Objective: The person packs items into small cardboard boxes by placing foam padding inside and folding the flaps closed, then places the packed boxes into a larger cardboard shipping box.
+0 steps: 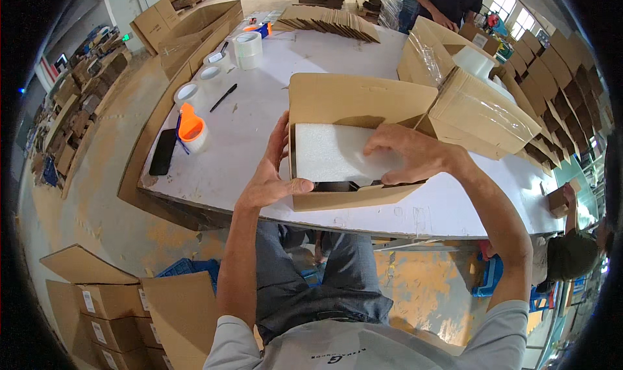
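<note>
An open brown cardboard box (350, 200) stands in front of me on the white tabletop, its back flap raised. A white foam sheet (331, 151) lies inside and covers most of the contents. Something dark shows in a narrow gap along the front wall, too little of it to name. My left hand (269, 175) grips the box's left wall, thumb over the front corner and fingers along the outside. My right hand (415, 155) reaches over the box's right end. Its curved fingers and thumb hold the foam sheet near the front edge.
Left on the table are tape rolls (248, 50), an orange tape dispenser (192, 127), a black pen (224, 98) and a phone (163, 152). Flat cardboard pieces (328, 21) lie at the back. A larger open carton (483, 110) stands right; a person (448, 0) is behind it.
</note>
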Available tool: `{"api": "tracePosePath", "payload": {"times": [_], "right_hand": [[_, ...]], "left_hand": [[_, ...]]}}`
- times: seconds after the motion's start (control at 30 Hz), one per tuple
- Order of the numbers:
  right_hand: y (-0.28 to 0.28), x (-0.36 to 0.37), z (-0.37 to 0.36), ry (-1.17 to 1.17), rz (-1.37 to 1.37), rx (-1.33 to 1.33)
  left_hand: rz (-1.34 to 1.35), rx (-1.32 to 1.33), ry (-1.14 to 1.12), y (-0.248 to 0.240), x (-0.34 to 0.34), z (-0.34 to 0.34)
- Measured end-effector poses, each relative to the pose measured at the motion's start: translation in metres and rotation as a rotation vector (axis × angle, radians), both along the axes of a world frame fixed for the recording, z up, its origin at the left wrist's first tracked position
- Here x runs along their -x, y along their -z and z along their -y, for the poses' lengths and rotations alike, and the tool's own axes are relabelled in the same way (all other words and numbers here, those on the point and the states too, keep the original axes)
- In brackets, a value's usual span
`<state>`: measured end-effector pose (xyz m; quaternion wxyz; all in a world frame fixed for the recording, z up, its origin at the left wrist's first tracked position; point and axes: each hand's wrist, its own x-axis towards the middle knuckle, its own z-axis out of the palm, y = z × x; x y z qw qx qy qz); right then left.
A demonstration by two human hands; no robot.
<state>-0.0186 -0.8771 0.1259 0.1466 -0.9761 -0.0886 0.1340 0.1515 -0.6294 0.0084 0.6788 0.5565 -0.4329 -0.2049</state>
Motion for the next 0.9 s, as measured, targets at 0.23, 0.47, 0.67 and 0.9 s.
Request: {"api": "tracePosePath", "payload": {"times": [0.23, 0.47, 0.67, 0.9], "right_hand": [[0.014, 0.011, -0.024, 0.106, 0.048, 0.019], [0.019, 0.017, -0.030, 0.139, 0.069, 0.062], [-0.006, 0.038, 0.005, 0.117, 0.579, -0.285], [0.057, 0.069, 0.099, 0.963, 0.679, -0.955]], "left_hand": [[-0.467, 0.294, 0.213, 0.007, -0.006, -0.005], [-0.041, -0.132, -0.204, -0.021, 0.037, 0.028], [-0.014, -0.165, -0.200, -0.007, 0.023, 0.022], [-0.002, -0.255, -0.233, -0.013, 0.023, 0.021]]}}
